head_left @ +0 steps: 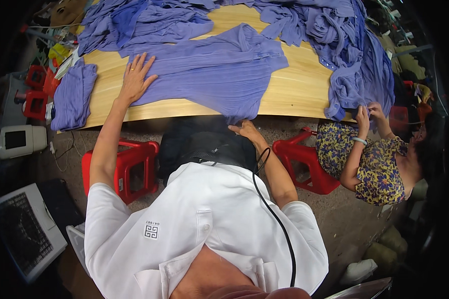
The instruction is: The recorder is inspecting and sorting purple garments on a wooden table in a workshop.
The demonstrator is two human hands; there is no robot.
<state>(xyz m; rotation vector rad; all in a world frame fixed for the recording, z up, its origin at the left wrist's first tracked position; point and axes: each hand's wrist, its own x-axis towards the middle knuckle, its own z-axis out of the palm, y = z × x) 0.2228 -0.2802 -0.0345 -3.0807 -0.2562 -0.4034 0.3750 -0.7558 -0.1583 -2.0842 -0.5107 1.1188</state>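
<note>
A purple-blue button-up shirt (204, 72) of crinkled cloth lies spread on the wooden table (302, 82) in front of me. Flat on its left part rests my left hand (137, 79), fingers apart, a ring on one finger. Just below the table's near edge, my right hand (247, 130) pinches a corner of the shirt that hangs over. Some of the right fingers are hidden behind the cloth. The row of buttons shows toward the shirt's far right side.
A folded purple garment (75, 94) lies at the table's left end. More purple garments (139, 22) are heaped at the back, others (354, 60) at the right, where another person (379, 164) handles cloth. Red stools (122, 169) stand beside me; a black cable (279, 219) crosses my shirt.
</note>
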